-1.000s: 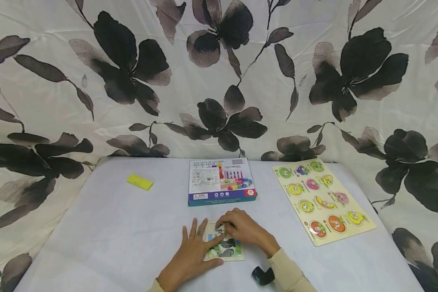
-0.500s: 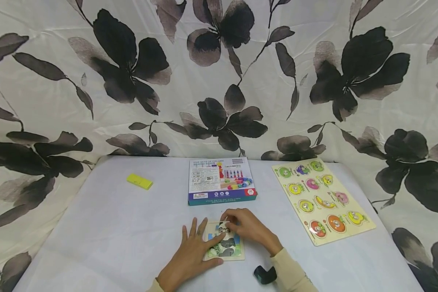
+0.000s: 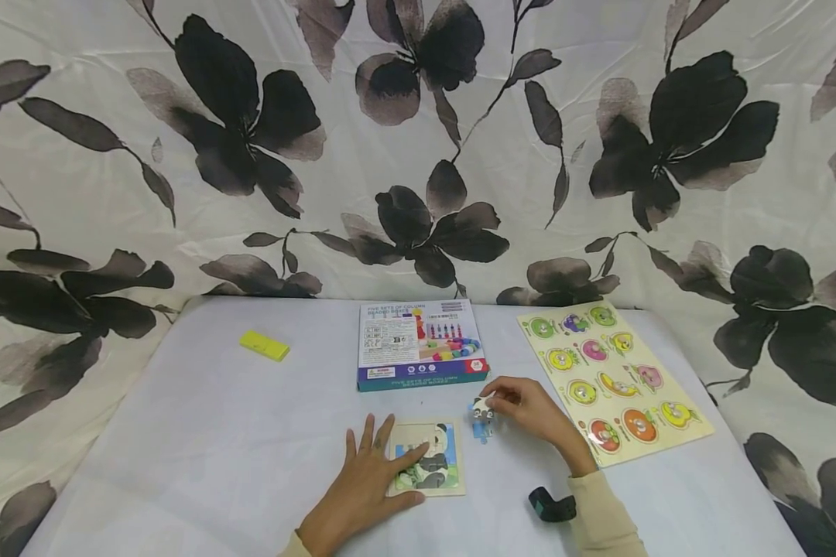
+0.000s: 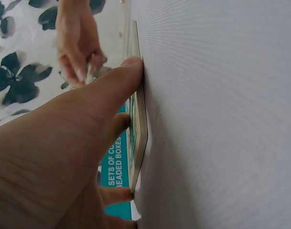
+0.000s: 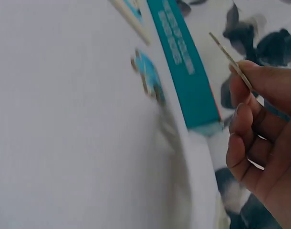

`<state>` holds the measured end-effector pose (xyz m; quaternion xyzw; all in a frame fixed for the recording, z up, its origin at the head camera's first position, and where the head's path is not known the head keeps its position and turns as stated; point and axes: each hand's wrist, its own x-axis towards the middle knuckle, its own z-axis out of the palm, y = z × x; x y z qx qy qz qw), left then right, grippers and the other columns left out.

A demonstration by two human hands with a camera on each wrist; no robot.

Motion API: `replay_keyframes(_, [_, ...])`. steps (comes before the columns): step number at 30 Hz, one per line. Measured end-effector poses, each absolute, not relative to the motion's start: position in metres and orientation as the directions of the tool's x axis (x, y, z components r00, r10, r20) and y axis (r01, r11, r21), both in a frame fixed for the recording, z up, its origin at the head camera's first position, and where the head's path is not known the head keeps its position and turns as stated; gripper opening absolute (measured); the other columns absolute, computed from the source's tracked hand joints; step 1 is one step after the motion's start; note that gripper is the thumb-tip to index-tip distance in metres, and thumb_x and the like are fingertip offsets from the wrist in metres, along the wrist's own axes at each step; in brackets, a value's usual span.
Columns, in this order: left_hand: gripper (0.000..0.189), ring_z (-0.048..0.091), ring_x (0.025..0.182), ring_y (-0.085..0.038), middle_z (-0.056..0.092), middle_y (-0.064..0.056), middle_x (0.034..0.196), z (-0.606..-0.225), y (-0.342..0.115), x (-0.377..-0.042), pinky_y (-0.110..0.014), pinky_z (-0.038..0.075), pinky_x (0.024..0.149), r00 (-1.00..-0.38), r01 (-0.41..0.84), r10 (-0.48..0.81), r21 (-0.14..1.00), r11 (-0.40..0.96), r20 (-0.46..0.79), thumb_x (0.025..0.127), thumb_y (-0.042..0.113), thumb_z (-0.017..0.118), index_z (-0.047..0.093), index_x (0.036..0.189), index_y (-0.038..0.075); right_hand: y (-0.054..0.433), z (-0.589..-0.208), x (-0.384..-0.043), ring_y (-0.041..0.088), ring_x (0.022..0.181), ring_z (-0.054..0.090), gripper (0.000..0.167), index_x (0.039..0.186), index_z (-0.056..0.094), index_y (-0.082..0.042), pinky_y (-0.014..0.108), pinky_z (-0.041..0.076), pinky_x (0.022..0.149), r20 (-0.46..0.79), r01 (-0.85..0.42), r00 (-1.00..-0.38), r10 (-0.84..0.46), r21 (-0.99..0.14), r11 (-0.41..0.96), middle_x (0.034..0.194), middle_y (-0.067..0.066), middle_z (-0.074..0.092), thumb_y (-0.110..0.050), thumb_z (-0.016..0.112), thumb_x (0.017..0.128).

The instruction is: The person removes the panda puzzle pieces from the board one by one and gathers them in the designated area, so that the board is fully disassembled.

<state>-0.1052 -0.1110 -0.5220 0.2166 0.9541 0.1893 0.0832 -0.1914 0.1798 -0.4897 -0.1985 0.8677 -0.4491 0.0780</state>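
Observation:
A small panda jigsaw board (image 3: 448, 489) lies in front of me in the head view. My left hand (image 3: 362, 483) rests over its left side, fingers spread, index finger across the picture and thumb at the near edge. To the right of the board, my right hand (image 3: 532, 410) pinches a jigsaw piece with a panda face (image 3: 483, 404) between thumb and fingers. In the right wrist view this thin jigsaw piece (image 5: 223, 50) is seen edge-on, raised off the table. A blue jigsaw piece (image 3: 481, 433) lies on the white cloth just below the held one.
A beaded-toy box (image 3: 421, 344) lies behind the board. To the right is a large fruit puzzle board (image 3: 616, 384). A yellow block (image 3: 265, 346) lies at the back left. A black device (image 3: 552, 505) sits beside the right sleeve. Floral cloth (image 3: 418, 155) hangs behind the table.
My right hand has lifted the panda-face piece from the board and carried it to the right, uncovering the blue piece's side of the table. My left hand has stayed on the board.

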Motion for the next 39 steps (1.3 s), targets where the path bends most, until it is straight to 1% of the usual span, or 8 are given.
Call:
replay_keyframes(6, [0.067,0.011,0.137,-0.059,0.026,-0.028,0.152,-0.521,-0.111,-0.105,-0.079,0.011,0.099,-0.893,0.391,0.447,0.399,0.830,-0.055,0.080,0.071,0.054,0.050,0.139,0.039,0.210,-0.497,-0.189,0.010,0.070,0.054,0.009,0.099,0.069,-0.013,0.022,0.046,0.066,0.020,-0.248,-0.927,-0.374,-0.781,0.573,0.081,-0.003,0.064,-0.013,0.064,0.092])
replay_keyframes(12, [0.066,0.010,0.137,-0.059,0.024,-0.028,0.152,-0.522,-0.111,-0.105,-0.079,0.011,0.099,-0.893,0.387,0.446,0.406,0.828,-0.059,0.080,0.071,0.054,0.049,0.139,0.039,0.222,-0.503,-0.184,0.009,0.066,0.052,0.009,0.097,0.069,-0.013,0.022,0.044,0.061,-0.011,-0.223,-0.931,-0.366,-0.774,0.592,0.076,-0.002,0.062,-0.010,0.064,0.091])
replay_keyframes(20, [0.066,0.008,0.138,-0.058,0.024,-0.027,0.153,-0.523,-0.111,-0.105,-0.079,0.009,0.099,-0.895,0.382,0.443,0.420,0.824,-0.054,0.080,0.070,0.056,0.050,0.138,0.040,0.225,-0.510,-0.180,0.010,0.066,0.052,0.007,0.096,0.069,-0.013,0.022,0.043,0.060,-0.070,-0.180,-0.931,-0.357,-0.765,0.619,0.075,-0.003,0.059,-0.011,0.065,0.090])
replay_keyframes(31, [0.066,0.006,0.139,-0.057,0.023,-0.026,0.153,-0.523,-0.110,-0.105,-0.079,0.008,0.100,-0.894,0.370,0.442,0.427,0.825,-0.079,0.080,0.071,0.055,0.050,0.138,0.041,0.220,-0.516,-0.179,0.009,0.065,0.051,0.008,0.094,0.069,-0.015,0.022,0.043,0.060,-0.072,-0.191,-0.933,-0.352,-0.730,0.656,0.072,-0.006,0.059,-0.010,0.066,0.089])
replay_keyframes(39, [0.065,0.005,0.138,-0.058,0.022,-0.027,0.154,-0.524,-0.110,-0.106,-0.079,0.008,0.099,-0.891,0.375,0.446,0.416,0.829,-0.084,0.080,0.070,0.055,0.050,0.138,0.042,0.216,-0.515,-0.178,0.008,0.062,0.049,0.005,0.090,0.069,-0.015,0.022,0.041,0.057,-0.062,-0.185,-0.944,-0.323,-0.711,0.678,0.069,-0.007,0.056,-0.012,0.069,0.087])
